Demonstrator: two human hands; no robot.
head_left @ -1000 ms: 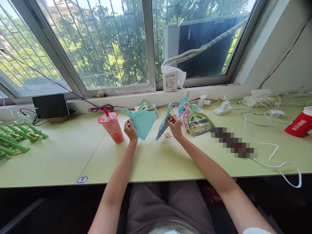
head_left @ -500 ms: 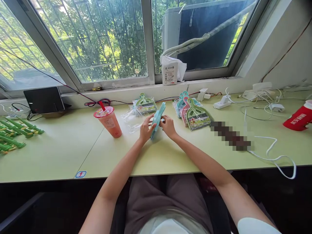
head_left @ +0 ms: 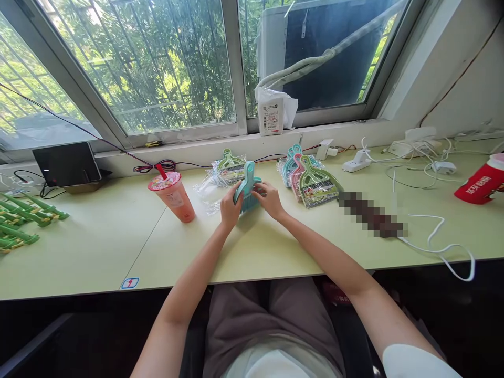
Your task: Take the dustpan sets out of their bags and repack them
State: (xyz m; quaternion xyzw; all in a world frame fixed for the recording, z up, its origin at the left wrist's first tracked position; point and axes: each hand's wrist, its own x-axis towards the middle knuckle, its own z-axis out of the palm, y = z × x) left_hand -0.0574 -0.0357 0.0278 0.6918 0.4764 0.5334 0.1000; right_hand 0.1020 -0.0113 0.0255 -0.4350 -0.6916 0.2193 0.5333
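Note:
Above the table, a light blue hand brush [head_left: 248, 181] stands upright between my two hands, handle up and bristles down. My left hand [head_left: 230, 207] grips its left side, the thumb across the front. From the right, the fingers of my right hand [head_left: 269, 199] pinch its other edge. Whether a dustpan sits behind the brush I cannot tell. Just beyond my hands lies a green dustpan set [head_left: 231, 167] in clear wrapping. Off to the right is a pile of wrapped dustpan sets, with a green one [head_left: 318, 186] in front of pink [head_left: 297, 181] and blue [head_left: 292, 164] ones.
A lidded drink cup [head_left: 175, 198] with a red straw stands left of my hands. Crumpled clear plastic [head_left: 208, 197] lies near it. Green plastic pieces [head_left: 27, 218] and a tablet [head_left: 66, 168] are far left. White cables [head_left: 441, 244], a power strip [head_left: 357, 161] and a red cup [head_left: 480, 181] are right.
The light blue brush has turned from nearly edge-on to face me, so its handle and bristles show. Both hands have kept hold of it.

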